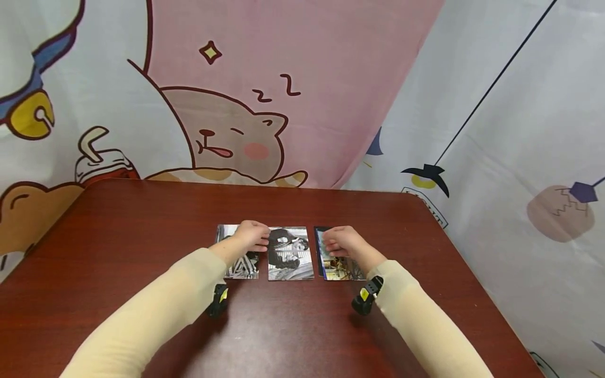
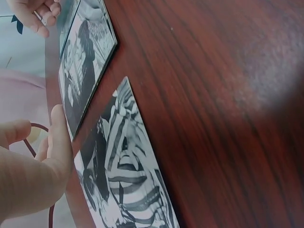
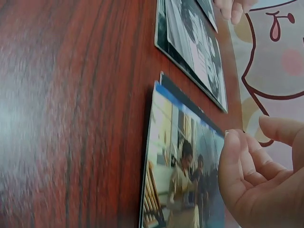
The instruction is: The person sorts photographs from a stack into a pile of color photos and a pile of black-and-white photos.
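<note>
Three square photo prints lie in a row on the table. The left black-and-white print [image 2: 128,175] shows striped fabric. Over its far right corner hangs my left hand [image 1: 252,236], fingertips at the gap beside the middle print; thumb and fingers stand apart with nothing between them. The middle print [image 1: 290,253], also black-and-white, shows dark-clothed figures and sits on another card. My right hand [image 1: 347,241] is over the right colour print [image 3: 183,175], its bent fingers near the far edge and its thumb apart. A dark card [image 3: 178,90] sticks out from under that colour print.
The reddish-brown wooden table [image 1: 274,331] extends around the prints on all sides. Behind it hangs a printed cloth [image 1: 331,63] with a sleeping cartoon bear, and a white cloth closes off the right side. Each wrist carries a small black camera [image 1: 363,302].
</note>
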`<state>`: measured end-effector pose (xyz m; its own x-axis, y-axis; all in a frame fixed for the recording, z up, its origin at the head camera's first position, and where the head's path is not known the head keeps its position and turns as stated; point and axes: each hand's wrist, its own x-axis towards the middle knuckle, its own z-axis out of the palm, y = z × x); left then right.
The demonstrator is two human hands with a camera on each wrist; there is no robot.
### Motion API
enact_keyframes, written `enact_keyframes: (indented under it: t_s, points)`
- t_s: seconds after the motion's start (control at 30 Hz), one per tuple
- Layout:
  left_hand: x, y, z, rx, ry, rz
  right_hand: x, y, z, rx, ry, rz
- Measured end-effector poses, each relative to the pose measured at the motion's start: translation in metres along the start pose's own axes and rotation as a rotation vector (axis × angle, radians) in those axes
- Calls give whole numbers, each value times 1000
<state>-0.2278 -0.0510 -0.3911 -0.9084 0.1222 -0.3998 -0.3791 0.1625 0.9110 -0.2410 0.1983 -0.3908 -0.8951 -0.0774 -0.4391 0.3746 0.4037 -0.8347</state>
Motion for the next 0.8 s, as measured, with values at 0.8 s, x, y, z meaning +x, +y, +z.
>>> enact_keyframes:
  t_s: [0.8]
  points:
    - [-3, -7, -9, 25, -105, -53, 3, -4, 24, -9, -80, 27]
